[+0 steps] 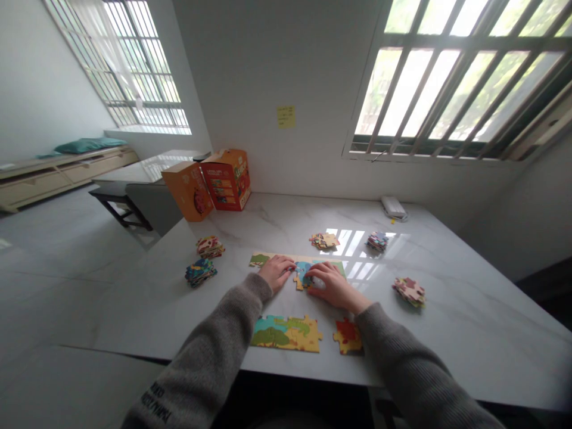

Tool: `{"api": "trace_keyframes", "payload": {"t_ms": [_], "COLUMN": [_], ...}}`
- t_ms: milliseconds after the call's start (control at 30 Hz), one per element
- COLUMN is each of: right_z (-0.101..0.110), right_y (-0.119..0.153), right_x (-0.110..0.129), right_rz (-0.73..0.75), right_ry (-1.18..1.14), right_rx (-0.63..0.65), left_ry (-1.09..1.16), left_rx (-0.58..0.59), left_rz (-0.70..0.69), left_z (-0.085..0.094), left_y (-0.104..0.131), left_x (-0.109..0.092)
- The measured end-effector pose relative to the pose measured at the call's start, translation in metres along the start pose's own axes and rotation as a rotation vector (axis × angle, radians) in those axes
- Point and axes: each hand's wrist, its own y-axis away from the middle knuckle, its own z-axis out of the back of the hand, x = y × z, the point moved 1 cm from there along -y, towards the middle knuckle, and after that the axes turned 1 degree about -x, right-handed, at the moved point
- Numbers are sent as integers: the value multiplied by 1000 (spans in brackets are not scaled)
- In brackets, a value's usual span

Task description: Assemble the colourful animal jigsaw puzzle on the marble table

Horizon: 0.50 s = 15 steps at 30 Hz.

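Fitting or aligning pieces in the upper puzzle strip (pixel 259 260) looks like the step in hand, my read from the hand positions. Strip lies flat on the marbled table (pixel 286 220), partly covered by both hands.

Left hand (pixel 279 271): palm down, fingers bent onto the strip, just left of the blue piece (pixel 304 268). Can't tell if it grips a piece or only presses.

Right hand (pixel 331 285): arched, fingertips down at the right side of the blue piece. Contact point is hidden, so can't confirm a pinch.

Nearer the body, between the forearms: lower puzzle strip (pixel 286 333) with a tree and a green crocodile, pieces joined. Loose red piece (pixel 347 336) sits to its right, apart from it, beside the right sleeve (pixel 393 345).

Around the work: dark blue stack (pixel 201 272) and reddish stack (pixel 210 246) on the left, yellowish stack (pixel 325 241) beyond the strip, purple stack (pixel 377 241) farther right, pink stack (pixel 410 291) right of the right hand. Orange boxes (pixel 227 180) stand at the far left.

Next move calls for tabs lined up with slots, light downward pressure, neighbours held steady. Main risk: sideways push opening a seam.
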Motion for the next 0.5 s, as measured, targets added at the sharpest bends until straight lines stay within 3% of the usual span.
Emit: {"api": "trace_keyframes", "payload": {"t_ms": [333, 500], "right_z": [4, 3], "right_y": [-9, -22], "right_x": [17, 31], "right_rz": [58, 138], "right_ry": [-8, 26], "right_rx": [-25, 31], "left_ry": [134, 88], "left_rx": [-156, -107], "left_rz": [23, 38], "left_z": [16, 17], "left_y": [2, 5], "left_x": [5, 7]}}
